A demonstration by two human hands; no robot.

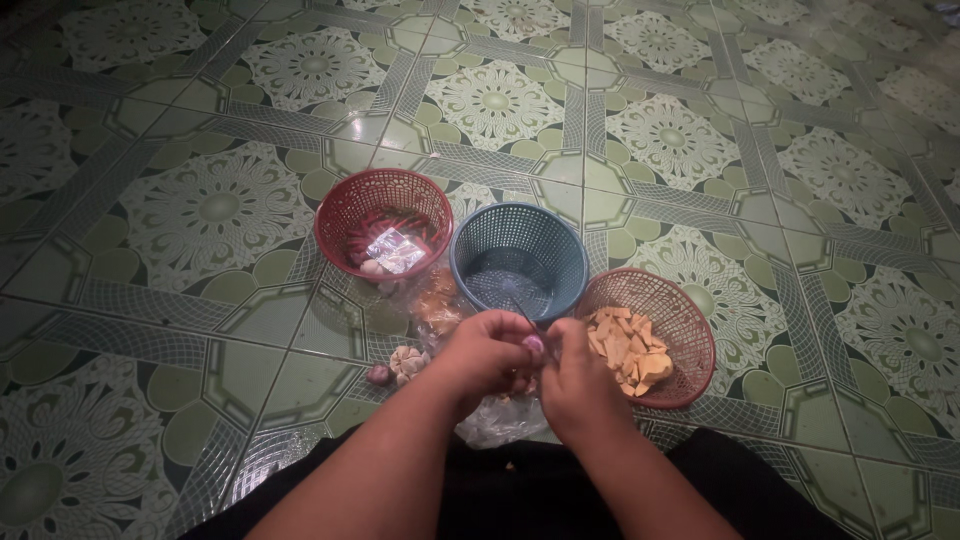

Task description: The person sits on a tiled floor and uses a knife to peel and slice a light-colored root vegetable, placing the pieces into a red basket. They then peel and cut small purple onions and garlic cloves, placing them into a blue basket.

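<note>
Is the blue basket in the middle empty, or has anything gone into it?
Empty as far as shows: the blue basket stands upright on the floor, and only its bare mesh bottom is visible inside.

Glossy green floor tiles [690, 140] with pale floral medallions and lattice bands cover everything; light is dim.

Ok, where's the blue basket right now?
The blue basket sits on the tiled floor at centre of the head view, between two red baskets, just beyond both hands.
</note>
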